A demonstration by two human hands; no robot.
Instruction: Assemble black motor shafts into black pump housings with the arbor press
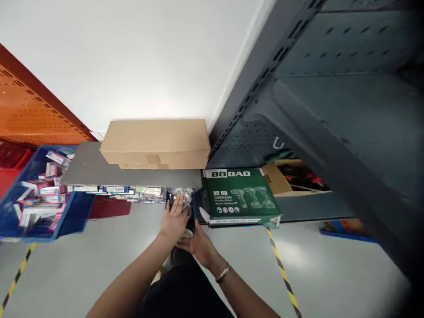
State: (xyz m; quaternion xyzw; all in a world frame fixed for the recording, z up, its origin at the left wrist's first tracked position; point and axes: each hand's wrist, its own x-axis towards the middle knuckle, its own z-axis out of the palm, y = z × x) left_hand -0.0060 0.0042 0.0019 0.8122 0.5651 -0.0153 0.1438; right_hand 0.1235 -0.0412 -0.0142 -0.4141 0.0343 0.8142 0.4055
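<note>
My left hand lies flat, fingers stretched, on a dark item wrapped in shiny clear plastic at the end of a low grey shelf. Just below it my right hand, with a metal bracelet on the wrist, grips a small black object between the two hands. What that object is I cannot make out. A green BODAO drill box lies immediately right of both hands.
A long brown cardboard box rests on the grey shelf. Small packaged goods line the shelf edge. A blue bin of packets stands at left, dark metal racking at right. Yellow-black tape marks the grey floor.
</note>
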